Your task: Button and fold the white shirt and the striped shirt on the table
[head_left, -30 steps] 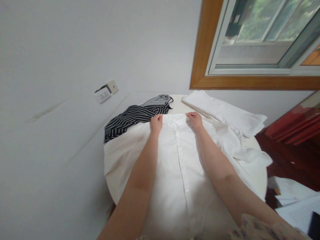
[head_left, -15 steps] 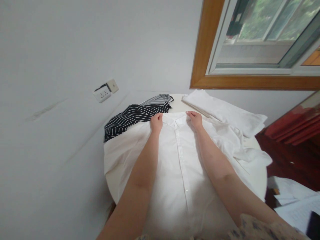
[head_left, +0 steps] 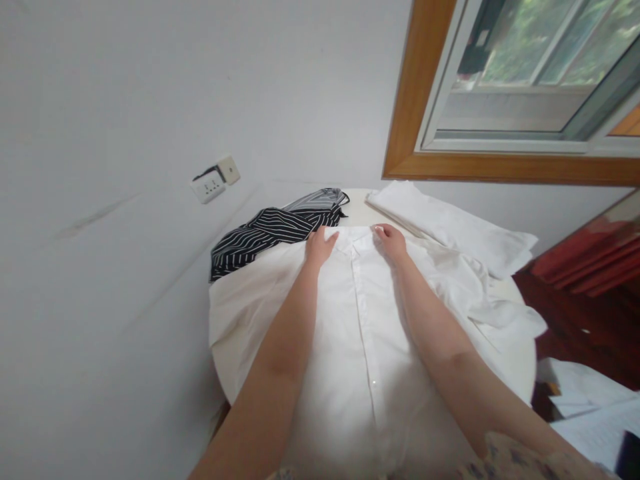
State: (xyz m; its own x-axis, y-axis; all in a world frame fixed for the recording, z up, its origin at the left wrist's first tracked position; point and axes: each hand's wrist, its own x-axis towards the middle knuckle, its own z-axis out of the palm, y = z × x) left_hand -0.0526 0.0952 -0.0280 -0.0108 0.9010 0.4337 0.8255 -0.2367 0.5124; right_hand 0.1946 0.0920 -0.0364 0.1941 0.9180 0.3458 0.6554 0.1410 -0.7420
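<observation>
A white button-up shirt lies spread front side up, its collar pointing away from me and its button placket running down the middle. At the collar's left end is my left hand, with a bit of white cloth between thumb and fingers; the thumb stands somewhat apart. My right hand pinches the collar's right end between thumb and fingertips. Both forearms stretch over the shirt front and cover parts of it. Past my left hand, black-and-white striped cloth lies bunched up against the shirt's shoulder.
Under the shirt is a round white table. Folded white cloth rests at its back right. A wall with a socket borders the left side, and a wood-framed window is above. Papers lie low at the right.
My left thumb has moved away from its fingers at the collar. My right hand keeps its pinch, almost in place. The view has shifted slightly; the shirt lies as before.
</observation>
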